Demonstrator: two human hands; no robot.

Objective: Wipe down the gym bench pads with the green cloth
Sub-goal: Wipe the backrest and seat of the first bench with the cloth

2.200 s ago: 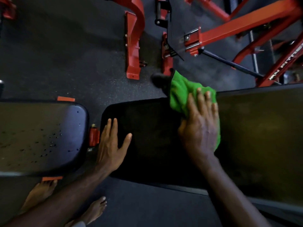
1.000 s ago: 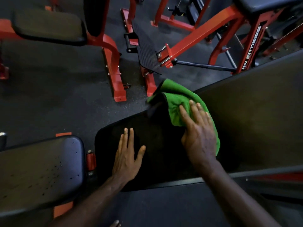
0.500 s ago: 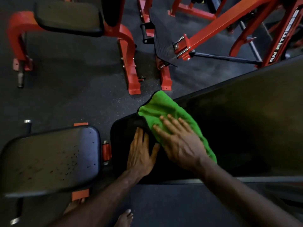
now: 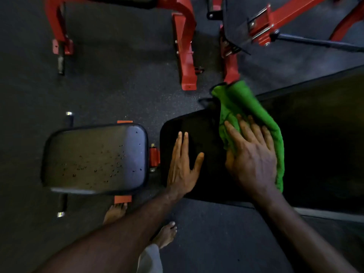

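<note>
A long black back pad [image 4: 315, 144] of the gym bench runs from the centre to the right edge. The green cloth [image 4: 242, 107] lies across it, with one end hanging over the pad's far edge. My right hand [image 4: 250, 156] presses flat on the cloth with straight fingers. Flat on the bare pad near its left end rests my left hand [image 4: 181, 166], fingers straight, about a hand's width left of the cloth. The smaller black seat pad [image 4: 94, 158] sits to the left, speckled with small dark spots.
A red bracket [image 4: 154, 157] joins the two pads. Red machine legs [image 4: 186, 56] and a black footplate [image 4: 234, 22] stand on the dark rubber floor beyond the bench. My bare feet [image 4: 165, 233] stand at the near side, below the gap between the pads.
My right hand has slid the cloth rightward, away from the left hand. The left hand stays flat on the pad. The view has tilted further down.
</note>
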